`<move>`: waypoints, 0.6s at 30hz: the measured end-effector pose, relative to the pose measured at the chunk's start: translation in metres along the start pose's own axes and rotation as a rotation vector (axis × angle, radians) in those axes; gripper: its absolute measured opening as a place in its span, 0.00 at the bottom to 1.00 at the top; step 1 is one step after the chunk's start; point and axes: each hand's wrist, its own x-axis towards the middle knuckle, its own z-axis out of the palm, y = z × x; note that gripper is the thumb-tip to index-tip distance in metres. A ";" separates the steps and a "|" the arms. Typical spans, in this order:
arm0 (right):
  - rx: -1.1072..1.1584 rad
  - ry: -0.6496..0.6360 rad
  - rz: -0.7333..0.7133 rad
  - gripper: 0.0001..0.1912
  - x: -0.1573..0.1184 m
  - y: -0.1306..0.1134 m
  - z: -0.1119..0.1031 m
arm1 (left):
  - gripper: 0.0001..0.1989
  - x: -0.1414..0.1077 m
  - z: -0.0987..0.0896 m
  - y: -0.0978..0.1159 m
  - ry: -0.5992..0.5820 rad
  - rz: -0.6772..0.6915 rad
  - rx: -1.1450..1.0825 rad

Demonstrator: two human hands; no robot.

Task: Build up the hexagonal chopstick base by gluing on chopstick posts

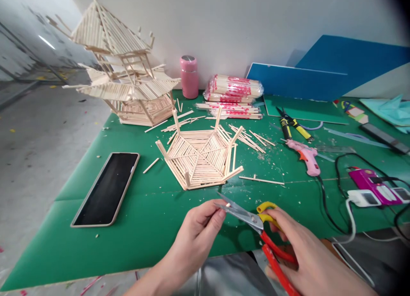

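Observation:
My right hand (297, 240) grips a pair of scissors (248, 215) with yellow and red handles, its blades slightly apart and pointing left. My left hand (200, 227) is closed in a pinch on a small wooden stick (228, 205), whose pale end shows at the blades. Most of that stick is hidden by the fingers. Just beyond both hands sits a hexagonal stick frame (198, 157), with posts rising at its corners. A loose stick with a short piece against it (262, 180) lies to the right of the frame.
A stick pagoda (128, 82) stands back left, near a pink flask (189, 78) and bagged sticks (233, 89). A phone (107, 189) lies left. To the right are pliers (293, 124), a pink glue gun (304, 156), cables and a purple power strip (373, 186) on the green table (144, 244).

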 end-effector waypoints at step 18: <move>0.304 0.028 0.000 0.27 0.000 -0.017 0.013 | 0.13 -0.004 -0.005 0.002 -0.051 0.094 0.273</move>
